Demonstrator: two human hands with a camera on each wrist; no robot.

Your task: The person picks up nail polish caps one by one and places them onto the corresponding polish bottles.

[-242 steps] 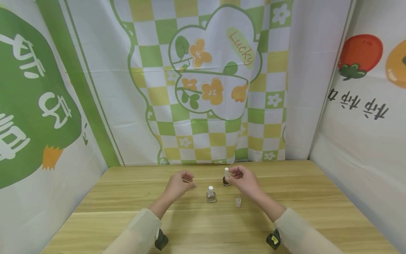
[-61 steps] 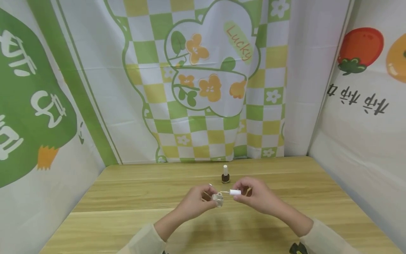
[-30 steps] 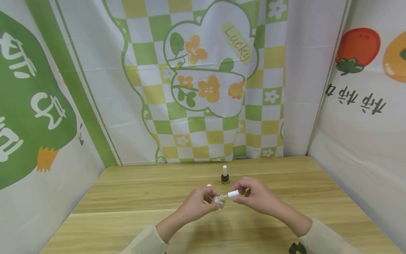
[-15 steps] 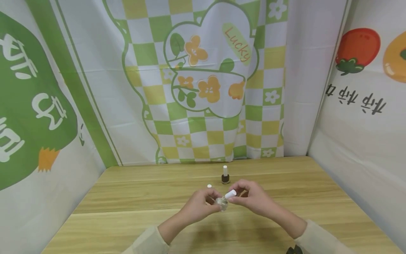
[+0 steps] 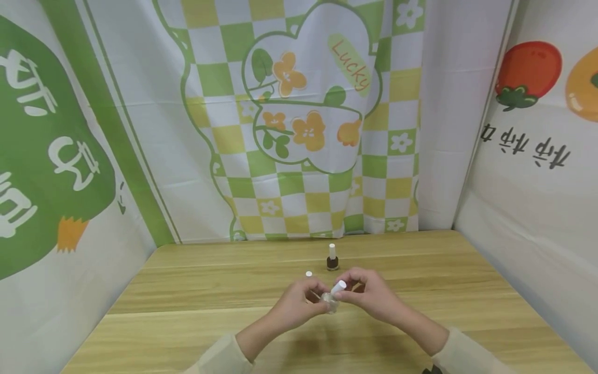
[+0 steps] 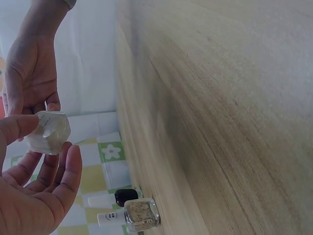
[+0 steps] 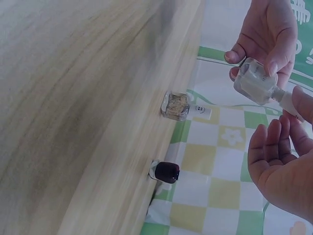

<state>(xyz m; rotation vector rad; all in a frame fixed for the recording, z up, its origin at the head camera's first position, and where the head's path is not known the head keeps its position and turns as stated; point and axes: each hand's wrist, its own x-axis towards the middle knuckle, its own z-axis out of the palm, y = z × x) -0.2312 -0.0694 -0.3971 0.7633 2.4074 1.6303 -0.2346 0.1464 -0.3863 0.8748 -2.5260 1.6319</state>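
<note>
Above the table, my left hand (image 5: 301, 304) holds a small clear nail polish bottle (image 7: 255, 83) with pale, milky contents, its thumb and fingertips on the bottle's sides. My right hand (image 5: 369, 291) pinches the white cap (image 5: 338, 286), which sits at the bottle's neck, tilted up to the right in the head view. The brush is hidden inside the bottle. In the left wrist view the clear bottle (image 6: 50, 132) shows its base end, and the cap is hidden behind it.
A glitter nail polish bottle (image 7: 176, 106) with a white cap stands on the table behind my left hand, mostly hidden in the head view. Farther back stands a dark nail polish bottle (image 5: 332, 262). A patterned curtain (image 5: 289, 208) hangs behind the wooden table (image 5: 196, 291).
Two seconds ago the cap was off and its brush was beside the neck. The brush has gone into the bottle, and the cap has moved left and tilted onto the neck.
</note>
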